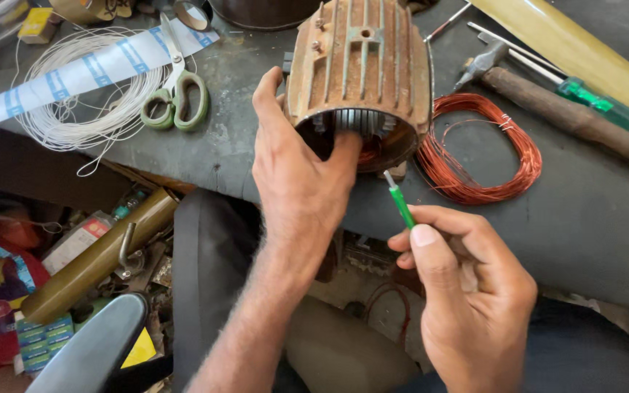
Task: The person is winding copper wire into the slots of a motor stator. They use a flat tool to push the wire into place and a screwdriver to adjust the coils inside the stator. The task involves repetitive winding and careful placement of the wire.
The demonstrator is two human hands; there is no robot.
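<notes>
Stator work in hand: left hand (296,167) grips the rusty finned motor housing (358,80) at the grey surface (242,145) edge; right hand (467,291) pinches a thin green stick (400,204), tip near the copper windings. Careful insertion looks needed next.

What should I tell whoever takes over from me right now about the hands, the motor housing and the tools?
Left hand: grips the near rim of the rusty finned motor housing, thumb at its open end; the housing lies on its side at the bench edge.
Right hand: pinches a thin green tool, tip aimed at the opening, just short of it.
Copper wire shows inside the opening; a copper wire coil lies right of the housing.
Scissors and white wire coil lie left; hammer and green-handled screwdriver right.
</notes>
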